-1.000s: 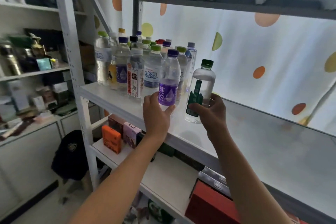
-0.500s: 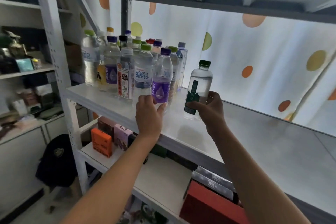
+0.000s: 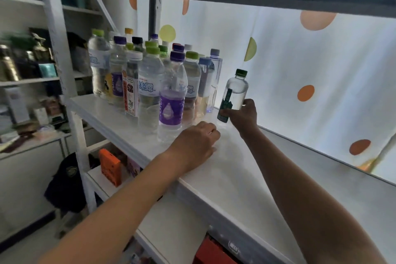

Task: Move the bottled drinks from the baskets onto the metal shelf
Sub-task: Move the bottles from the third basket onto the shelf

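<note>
The right hand has its grip closed round the green-capped bottle, setting it upright on the metal shelf just beside the crowded bottles, while the left hand rests loosely curled and empty nearby, likely steadying.

Crowded bottles block the metal shelf's left (right half open).

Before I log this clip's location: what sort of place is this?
Probably a small shop's stockroom or a storeroom: a white metal shelf crowded with clear plastic drink bottles, boxed goods such as an orange carton below, and cluttered wall shelves to the left.
</note>
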